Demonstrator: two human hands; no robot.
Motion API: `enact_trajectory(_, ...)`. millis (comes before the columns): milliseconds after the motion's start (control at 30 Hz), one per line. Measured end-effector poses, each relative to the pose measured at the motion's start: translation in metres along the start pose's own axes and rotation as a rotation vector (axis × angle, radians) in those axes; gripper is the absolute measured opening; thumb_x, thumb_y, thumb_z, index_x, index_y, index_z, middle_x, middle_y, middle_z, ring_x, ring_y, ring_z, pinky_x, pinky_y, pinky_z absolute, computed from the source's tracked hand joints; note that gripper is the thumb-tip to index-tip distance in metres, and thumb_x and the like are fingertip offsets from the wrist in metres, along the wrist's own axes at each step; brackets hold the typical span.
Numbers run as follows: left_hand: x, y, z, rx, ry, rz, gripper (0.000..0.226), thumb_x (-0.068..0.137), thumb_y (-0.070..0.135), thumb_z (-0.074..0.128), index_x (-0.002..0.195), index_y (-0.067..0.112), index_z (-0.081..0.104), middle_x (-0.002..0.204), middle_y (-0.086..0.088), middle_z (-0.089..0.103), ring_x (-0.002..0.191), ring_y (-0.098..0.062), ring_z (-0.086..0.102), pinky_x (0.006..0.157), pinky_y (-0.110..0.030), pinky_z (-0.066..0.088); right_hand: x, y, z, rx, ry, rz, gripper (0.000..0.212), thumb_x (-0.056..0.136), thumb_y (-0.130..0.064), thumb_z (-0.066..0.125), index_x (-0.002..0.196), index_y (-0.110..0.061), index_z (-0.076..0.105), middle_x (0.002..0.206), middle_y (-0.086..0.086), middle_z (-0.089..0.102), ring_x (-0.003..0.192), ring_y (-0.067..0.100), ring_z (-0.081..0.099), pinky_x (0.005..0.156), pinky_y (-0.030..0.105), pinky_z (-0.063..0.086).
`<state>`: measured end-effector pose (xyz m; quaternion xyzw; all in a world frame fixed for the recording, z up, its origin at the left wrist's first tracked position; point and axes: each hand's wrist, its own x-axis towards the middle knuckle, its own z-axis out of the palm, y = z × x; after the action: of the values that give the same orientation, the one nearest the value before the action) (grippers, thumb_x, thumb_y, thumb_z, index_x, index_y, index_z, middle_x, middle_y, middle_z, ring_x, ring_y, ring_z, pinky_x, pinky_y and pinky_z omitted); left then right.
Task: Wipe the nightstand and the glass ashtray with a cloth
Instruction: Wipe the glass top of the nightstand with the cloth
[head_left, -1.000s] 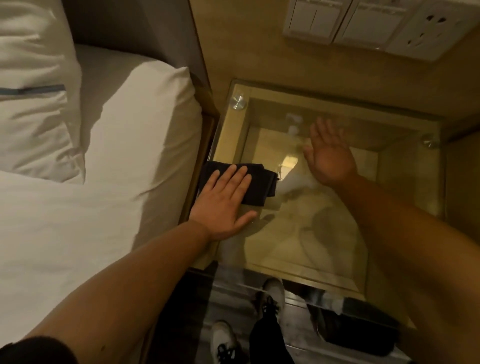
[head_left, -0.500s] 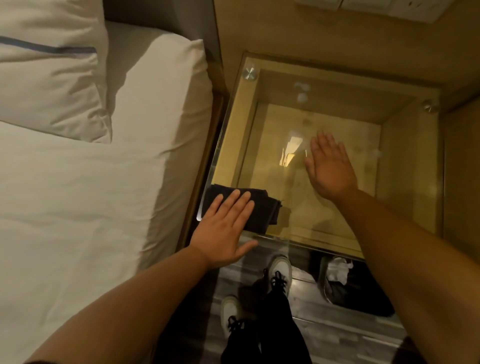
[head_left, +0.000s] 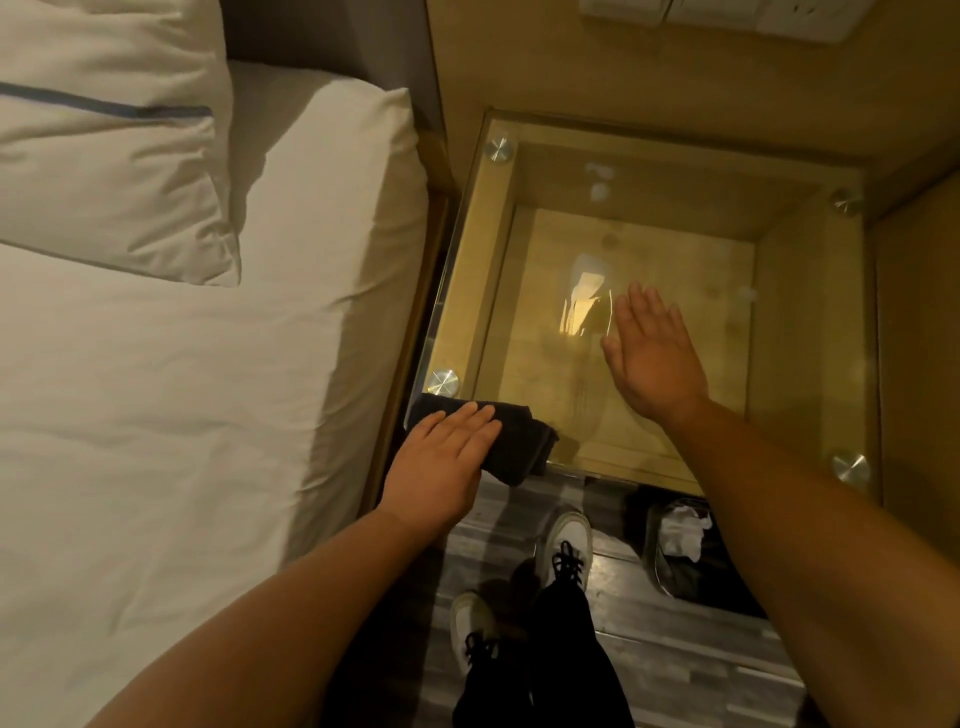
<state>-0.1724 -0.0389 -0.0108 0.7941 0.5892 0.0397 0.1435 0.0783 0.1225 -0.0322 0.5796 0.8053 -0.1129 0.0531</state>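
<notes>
The left hand (head_left: 441, 467) lies flat, fingers together, pressing the dark cloth (head_left: 511, 447) at the worktop's (head_left: 470, 270) near-left corner. The right hand (head_left: 654, 358) rests flat mid-glass, fingers loosely together. Smudges remain, so wiping looks unfinished; no ashtray is visible.

Bed (head_left: 182, 415) at frame left, pillow (head_left: 104, 145) at upper left. Nightstand (head_left: 810, 332) at centre right, beside the bed. Cloth (head_left: 519, 447) on its lower-left corner, left hand (head_left: 441, 467) flat on it. Right hand (head_left: 654, 358) flat at the top's centre. Waste bin (head_left: 685, 561) below, at lower right of the shoes (head_left: 569, 545).
</notes>
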Motion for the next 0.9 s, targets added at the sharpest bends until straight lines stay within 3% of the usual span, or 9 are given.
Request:
enact_trajectory(67,0.008,0.004,-0.022,-0.223,0.008,-0.136,0.044,0.084,0.018,0.056,0.128,0.017,0.053,0.112,-0.005,0.067,0.103,-0.024,0.063,0.087,-0.033,0.047,-0.001,-0.001,0.0,-0.002,-0.007,0.003,0.067,0.095,-0.049,0.008,0.151,-0.013,0.011,0.16,0.008,0.006,0.147,0.022,0.0,0.119,0.04,0.0)
enact_trajectory(133,0.028,0.006,-0.045,-0.378,0.044,-0.34,0.033,0.092,0.019,0.049,0.124,0.018,0.053,0.093,-0.005,0.068,0.082,-0.023,0.063,0.067,-0.028,0.042,-0.001,0.0,-0.002,-0.007,-0.018,0.013,0.068,0.094,-0.05,0.004,0.152,-0.013,0.01,0.16,0.008,0.006,0.147,0.022,0.0,0.119,0.04,0.0)
enact_trajectory(233,0.082,-0.004,-0.069,-0.569,0.114,-0.648,0.025,0.096,0.02,0.043,0.116,0.012,0.055,0.091,-0.007,0.063,0.08,-0.024,0.06,0.065,-0.031,0.041,0.0,-0.002,-0.004,0.018,-0.053,0.021,0.069,0.092,-0.05,0.001,0.152,-0.015,0.008,0.16,0.006,0.003,0.147,0.02,-0.002,0.119,0.04,0.0)
enact_trajectory(300,0.13,-0.015,-0.081,-0.656,0.174,-0.712,0.026,0.096,0.019,0.041,0.115,0.009,0.056,0.096,-0.008,0.062,0.085,-0.023,0.059,0.067,-0.03,0.041,0.002,-0.001,-0.008,0.062,-0.043,0.025,0.069,0.093,-0.049,0.003,0.151,-0.014,0.015,0.16,0.006,0.009,0.147,0.019,0.002,0.119,0.039,0.001)
enact_trajectory(467,0.26,-0.031,-0.101,-0.502,0.285,-0.518,0.029,0.099,0.018,0.039,0.126,0.01,0.049,0.096,-0.006,0.059,0.077,-0.017,0.057,0.057,-0.022,0.034,0.043,0.04,-0.02,0.14,0.028,0.037,0.063,0.095,-0.044,0.018,0.145,-0.008,0.034,0.153,0.013,0.03,0.143,0.026,0.024,0.117,0.041,0.013)
enact_trajectory(567,0.329,-0.039,-0.105,-0.4,0.286,-0.427,0.031,0.099,0.013,0.039,0.128,0.006,0.046,0.115,-0.018,0.06,0.101,-0.034,0.058,0.07,-0.032,0.037,0.093,0.068,-0.034,0.092,0.085,0.112,0.066,0.095,-0.046,0.019,0.145,-0.006,0.032,0.154,0.017,0.027,0.144,0.029,0.02,0.117,0.044,0.011)
enact_trajectory(667,0.384,-0.04,-0.097,-0.319,0.226,-0.428,0.039,0.099,0.013,0.036,0.138,0.008,0.04,0.129,-0.02,0.055,0.115,-0.036,0.053,0.087,-0.038,0.041,0.123,0.084,-0.036,0.048,0.042,0.141,0.068,0.094,-0.049,0.016,0.149,-0.009,0.021,0.159,0.012,0.016,0.147,0.025,0.009,0.119,0.043,0.004)
enact_trajectory(767,0.404,-0.033,-0.077,-0.21,0.176,-0.319,0.047,0.096,0.007,0.038,0.143,0.008,0.035,0.138,-0.022,0.047,0.122,-0.037,0.049,0.097,-0.042,0.039,0.124,0.088,-0.032,0.055,0.097,0.112,0.067,0.095,-0.048,0.019,0.148,-0.009,0.024,0.158,0.012,0.019,0.147,0.024,0.011,0.119,0.043,0.005)
enact_trajectory(900,0.402,-0.032,-0.042,-0.014,-0.015,-0.017,0.059,0.097,0.016,0.041,0.151,0.008,0.019,0.159,-0.015,0.016,0.147,-0.028,0.012,0.118,-0.04,0.006,0.124,0.088,-0.03,0.021,0.111,0.106,0.064,0.095,-0.045,0.02,0.148,-0.009,0.024,0.157,0.012,0.02,0.147,0.024,0.012,0.119,0.044,0.008)
